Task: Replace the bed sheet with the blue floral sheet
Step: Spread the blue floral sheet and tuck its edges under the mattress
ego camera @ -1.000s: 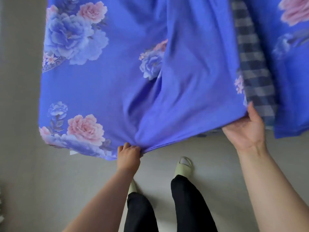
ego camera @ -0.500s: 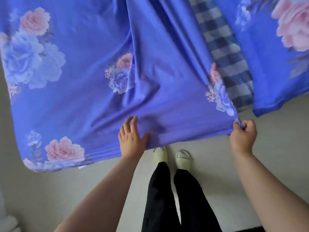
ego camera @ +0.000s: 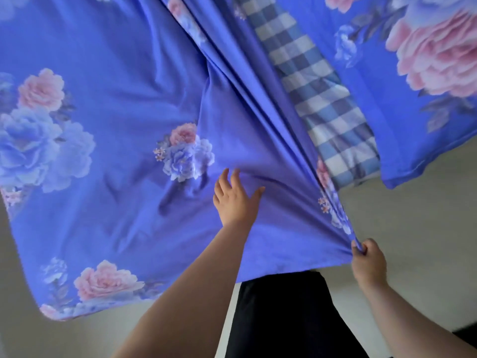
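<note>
The blue floral sheet [ego camera: 124, 130], printed with pink and pale blue flowers, covers the bed and hangs over its near edge. My left hand [ego camera: 236, 197] lies flat on it with fingers spread, pressing the cloth near the middle of the near edge. My right hand [ego camera: 367, 259] grips a bunched edge of the sheet at the lower right, and folds run from there up across the bed. A strip of blue and white checked sheet [ego camera: 320, 99] shows in a gap between two parts of the floral cloth.
Pale floor [ego camera: 413, 215] lies to the right of the bed and along the left edge. My black trousers [ego camera: 281, 313] are right below the sheet's hanging edge. The sheet's rounded left corner [ego camera: 51, 311] hangs low over the floor.
My left hand let go of the sheet's edge and moved up onto the cloth, flat with fingers spread. My right hand closed on the edge and pulled it down to the right.
</note>
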{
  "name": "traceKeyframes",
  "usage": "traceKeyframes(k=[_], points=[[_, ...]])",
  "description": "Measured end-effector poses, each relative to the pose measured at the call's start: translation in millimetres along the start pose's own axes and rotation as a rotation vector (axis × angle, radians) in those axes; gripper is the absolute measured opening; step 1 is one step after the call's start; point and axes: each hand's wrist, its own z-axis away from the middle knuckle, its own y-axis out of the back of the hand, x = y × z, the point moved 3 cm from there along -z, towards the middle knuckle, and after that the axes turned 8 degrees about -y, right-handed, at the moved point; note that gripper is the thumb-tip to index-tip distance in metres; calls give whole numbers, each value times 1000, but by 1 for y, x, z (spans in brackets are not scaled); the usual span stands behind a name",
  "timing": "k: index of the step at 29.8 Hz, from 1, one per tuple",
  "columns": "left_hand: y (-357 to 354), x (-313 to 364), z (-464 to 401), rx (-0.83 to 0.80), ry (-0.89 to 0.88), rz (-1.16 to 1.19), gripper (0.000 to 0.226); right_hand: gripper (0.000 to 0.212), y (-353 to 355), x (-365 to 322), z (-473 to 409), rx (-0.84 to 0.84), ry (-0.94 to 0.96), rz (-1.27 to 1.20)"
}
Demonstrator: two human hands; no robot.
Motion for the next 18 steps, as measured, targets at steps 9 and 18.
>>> traceKeyframes(k=[9, 18], points=[[-8, -5, -36, -251, -4, -98, 61, 43, -16, -118, -14, 198, 87, 59], [-10, 9, -26, -351, -268, -205, 18, 34, -46, -252, -65, -404, 310, 249]])
